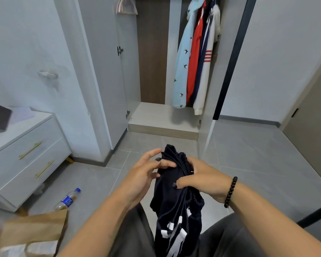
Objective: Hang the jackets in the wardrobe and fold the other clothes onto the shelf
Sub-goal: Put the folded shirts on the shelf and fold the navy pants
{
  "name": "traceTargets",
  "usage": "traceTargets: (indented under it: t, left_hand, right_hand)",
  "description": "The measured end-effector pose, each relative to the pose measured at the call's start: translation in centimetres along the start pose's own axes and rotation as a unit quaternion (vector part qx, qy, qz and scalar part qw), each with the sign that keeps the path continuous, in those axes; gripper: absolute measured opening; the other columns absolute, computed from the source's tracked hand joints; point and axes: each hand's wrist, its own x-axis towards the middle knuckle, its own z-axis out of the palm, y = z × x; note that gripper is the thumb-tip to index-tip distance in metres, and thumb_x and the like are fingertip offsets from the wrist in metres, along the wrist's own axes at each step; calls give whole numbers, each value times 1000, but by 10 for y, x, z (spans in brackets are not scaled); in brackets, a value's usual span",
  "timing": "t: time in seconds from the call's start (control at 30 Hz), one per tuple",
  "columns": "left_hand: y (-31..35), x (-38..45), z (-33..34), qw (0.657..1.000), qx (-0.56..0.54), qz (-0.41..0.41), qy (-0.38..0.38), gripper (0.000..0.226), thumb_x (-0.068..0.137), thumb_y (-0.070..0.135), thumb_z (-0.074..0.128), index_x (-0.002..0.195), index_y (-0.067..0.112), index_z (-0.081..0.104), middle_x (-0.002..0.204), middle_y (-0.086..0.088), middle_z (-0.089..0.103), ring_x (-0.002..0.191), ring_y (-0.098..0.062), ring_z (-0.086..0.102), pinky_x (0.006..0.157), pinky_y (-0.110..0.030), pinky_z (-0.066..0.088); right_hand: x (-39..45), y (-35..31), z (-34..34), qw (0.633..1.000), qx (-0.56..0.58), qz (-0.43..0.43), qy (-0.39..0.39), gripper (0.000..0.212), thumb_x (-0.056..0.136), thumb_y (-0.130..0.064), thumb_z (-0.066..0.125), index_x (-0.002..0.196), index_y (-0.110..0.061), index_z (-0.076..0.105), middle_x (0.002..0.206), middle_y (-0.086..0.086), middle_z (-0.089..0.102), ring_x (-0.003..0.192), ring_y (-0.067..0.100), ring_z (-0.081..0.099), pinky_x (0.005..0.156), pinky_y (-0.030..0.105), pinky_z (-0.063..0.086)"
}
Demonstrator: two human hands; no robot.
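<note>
Garment (pixel 174 197), dark navy w/ white stripes near its lower end, hangs lengthwise between the knees, long axis running from the bunched elastic waistband at top down toward the lap. Right hand (pixel 204 179) grips that gathered band, thumb pressed into the cloth; left hand (pixel 143 171) is just beside it, fingers loosely spread, only fingertips touching the fabric, holding nothing. Wardrobe (pixel 156 115) stands straight ahead, well apart, doors open, four jackets (pixel 195 58) hung on the right side; its low shelf looks bare. Probably the left hand is best placed to take the other end of the band and spread it for folding. Lower legs of the garment are cut off by frame edge; can't tell shorts or trousers.
</note>
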Motion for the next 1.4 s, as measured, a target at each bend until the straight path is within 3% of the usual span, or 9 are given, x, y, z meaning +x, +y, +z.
traceTargets:
  t: [0.23, 0.5, 0.63, 0.73, 0.83, 0.97, 1.03, 1.2, 1.4]
  left_hand:
    - [-11, -9, -18, 1000, -5, 17, 6, 51, 93, 7, 53, 138, 29, 42, 138, 4, 58, 122, -3, 56, 101, -32, 40]
    - [-18, -35, -14, 999, -1, 39, -36, 73, 80, 71, 56, 143, 35, 43, 145, 13, 50, 135, -6, 44, 104, -17, 40]
    - [-8, -29, -18, 956, 263, 68, 109, 87, 54, 69, 80, 123, 69, 28, 125, 47, 45, 115, 24, 43, 81, 4, 39]
    - [2, -10, -25, 924, 279, 73, 251, 80, 60, 42, 81, 130, 41, 41, 121, 22, 59, 111, 3, 57, 86, -14, 52]
    - [34, 11, -34, 897, 295, 143, 297, 78, 70, 23, 72, 139, 28, 36, 119, 12, 60, 106, -4, 60, 70, -2, 47]
    - [80, 11, -42, 864, 379, 190, 271, 97, 76, 23, 70, 151, 33, 9, 129, 14, 52, 91, 6, 58, 69, -10, 47]
    - [101, 2, -45, 842, 418, 216, 263, 89, 83, 10, 61, 151, 37, 10, 130, 12, 52, 94, -7, 60, 77, -25, 51]
    - [122, -27, -27, 807, 499, 271, 162, 94, 81, 7, 56, 148, 52, 9, 134, 14, 54, 103, -10, 56, 82, -25, 49]
    - [70, -33, 33, 792, 571, 210, -52, 78, 76, 29, 62, 146, 39, 32, 104, 10, 68, 87, -12, 62, 72, -19, 44]
  right_hand:
    - [24, -9, 2, 991, 63, 69, 96, 28, 67, 4, 63, 93, -7, 60, 74, 9, 57, 66, 24, 55, 59, 32, 45]
    - [53, -55, 8, 967, 168, 58, 180, 25, 71, 6, 60, 85, -11, 49, 72, 8, 50, 64, 24, 53, 58, 33, 48]
    - [72, -89, 23, 959, 201, 26, 195, 26, 71, 12, 57, 86, -8, 48, 78, 11, 50, 60, 24, 52, 58, 33, 48]
    - [87, -121, 35, 958, 225, -2, 178, 23, 71, 14, 56, 81, -6, 53, 78, 11, 53, 57, 24, 55, 56, 31, 50]
    - [93, -160, 42, 951, 258, -47, 164, 18, 73, 13, 58, 83, -2, 58, 73, 10, 59, 49, 20, 61, 53, 29, 53]
    - [83, -203, 43, 935, 306, -115, 136, 13, 78, 13, 57, 81, 0, 60, 64, 8, 63, 45, 18, 63, 52, 29, 54]
    - [72, -214, 36, 929, 323, -135, 123, 15, 80, 12, 55, 75, -2, 58, 63, 6, 61, 47, 18, 62, 58, 31, 56]
    - [35, -205, -9, 943, 288, -145, 79, 18, 80, 6, 48, 94, -4, 51, 93, 15, 52, 87, 29, 52, 101, 46, 43]
    - [-12, -123, -73, 983, 110, 59, 133, 13, 77, 4, 46, 74, -4, 56, 73, 16, 59, 58, 28, 60, 55, 32, 54]
